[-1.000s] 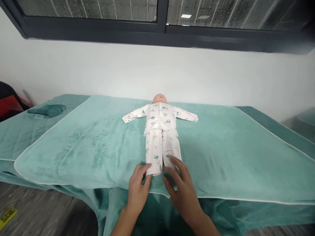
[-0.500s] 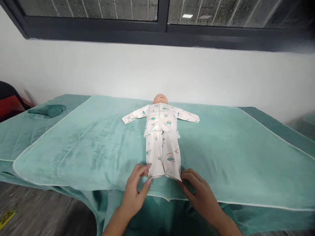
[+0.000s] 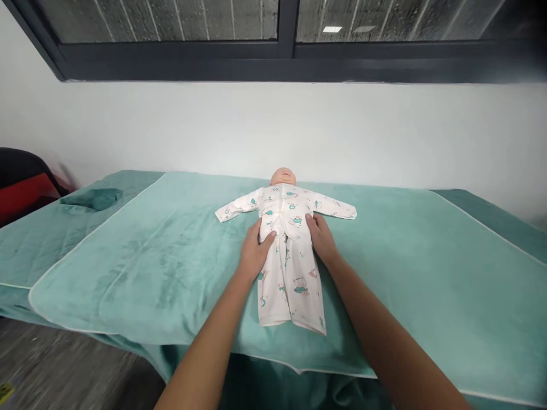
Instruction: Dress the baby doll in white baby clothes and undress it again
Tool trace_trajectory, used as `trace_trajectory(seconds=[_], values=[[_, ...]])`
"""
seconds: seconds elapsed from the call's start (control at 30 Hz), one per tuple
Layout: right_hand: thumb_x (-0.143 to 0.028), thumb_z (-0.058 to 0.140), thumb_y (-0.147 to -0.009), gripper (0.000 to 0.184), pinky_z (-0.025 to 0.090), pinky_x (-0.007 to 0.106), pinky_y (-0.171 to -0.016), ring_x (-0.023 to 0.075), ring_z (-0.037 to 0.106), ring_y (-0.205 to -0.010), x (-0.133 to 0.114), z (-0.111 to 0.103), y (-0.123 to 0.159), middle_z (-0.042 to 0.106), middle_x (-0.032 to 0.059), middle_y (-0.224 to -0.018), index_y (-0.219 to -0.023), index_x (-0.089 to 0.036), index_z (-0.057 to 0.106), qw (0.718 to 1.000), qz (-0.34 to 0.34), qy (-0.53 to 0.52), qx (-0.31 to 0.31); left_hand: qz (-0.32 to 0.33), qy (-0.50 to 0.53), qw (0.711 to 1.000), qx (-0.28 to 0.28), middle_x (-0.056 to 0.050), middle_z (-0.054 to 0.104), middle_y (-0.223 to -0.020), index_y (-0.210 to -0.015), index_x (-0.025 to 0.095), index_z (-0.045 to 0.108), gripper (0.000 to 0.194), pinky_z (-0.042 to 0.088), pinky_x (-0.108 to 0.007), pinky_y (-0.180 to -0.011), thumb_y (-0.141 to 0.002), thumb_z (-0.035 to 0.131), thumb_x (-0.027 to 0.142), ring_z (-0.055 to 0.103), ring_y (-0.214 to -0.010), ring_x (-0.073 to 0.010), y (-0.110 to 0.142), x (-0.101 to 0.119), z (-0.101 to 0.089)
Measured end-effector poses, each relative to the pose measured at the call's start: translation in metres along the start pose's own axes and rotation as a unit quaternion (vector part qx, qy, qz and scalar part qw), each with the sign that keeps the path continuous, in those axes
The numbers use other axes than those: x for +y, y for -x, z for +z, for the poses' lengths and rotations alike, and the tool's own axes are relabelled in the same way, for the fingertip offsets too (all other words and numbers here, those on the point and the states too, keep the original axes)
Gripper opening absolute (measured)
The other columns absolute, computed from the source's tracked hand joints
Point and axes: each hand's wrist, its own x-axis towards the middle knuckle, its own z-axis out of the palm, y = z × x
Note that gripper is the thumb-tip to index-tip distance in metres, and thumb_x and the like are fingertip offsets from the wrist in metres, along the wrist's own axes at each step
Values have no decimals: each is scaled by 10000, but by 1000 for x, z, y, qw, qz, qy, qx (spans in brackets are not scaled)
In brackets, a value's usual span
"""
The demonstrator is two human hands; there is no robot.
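Note:
A baby doll (image 3: pixel 282 176) lies on its back, dressed in a white printed shirt (image 3: pixel 280 205) and matching white trousers (image 3: pixel 290 285). Both shirt sleeves stretch out to the sides. My left hand (image 3: pixel 253 250) grips one side of the doll's waist, its thumb over the shirt hem and its other fingers partly hidden along the side. On the opposite side, my right hand (image 3: pixel 323 238) grips the waist the same way, thumb on top of the shirt. The trouser legs lie flat toward me, and no feet show at their cuffs.
The doll lies on a green plush blanket (image 3: pixel 171 256) with white edging, which drapes over the near edge. A white wall (image 3: pixel 192 125) and a dark window frame (image 3: pixel 179 65) stand behind. At the far left is a red and black object (image 3: pixel 25 193).
Both hands have let go of the trouser cuffs and moved up, away from me, to the doll's waist. The trouser legs now lie loose. The view has shifted slightly.

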Motion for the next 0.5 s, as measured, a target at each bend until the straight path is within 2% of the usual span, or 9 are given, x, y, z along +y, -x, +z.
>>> trace_trajectory(seconds=[0.17,0.3,0.5], values=[[-585,460,-903,500,412,425,-1048,262,546,-1210,2,-1,-1,624,66,-1301,-1218,-225,606,991,-60,-120,-17,22,10,1000,-7,-89,537,-1408,-1434,252,461,542,330,-430,-1132,-925,525,426,459,-1331,-257,-17,0,11],[-523,542,-882,506,423,451,-1065,267,532,-1260,7,-4,-6,580,61,-1376,-1304,-243,549,981,-37,-187,-41,16,10,1000,5,-83,528,-1418,-1425,256,467,537,316,-432,-1145,-922,528,434,451,-1339,-256,-38,-5,19],[-502,522,-892,499,450,470,-1039,261,534,-1257,12,6,-23,573,61,-1379,-1326,-257,510,982,-60,-160,-81,13,0,1000,4,-88,549,-1401,-1378,234,516,501,340,-434,-1127,-908,549,408,493,-1294,-261,-54,-7,23]])
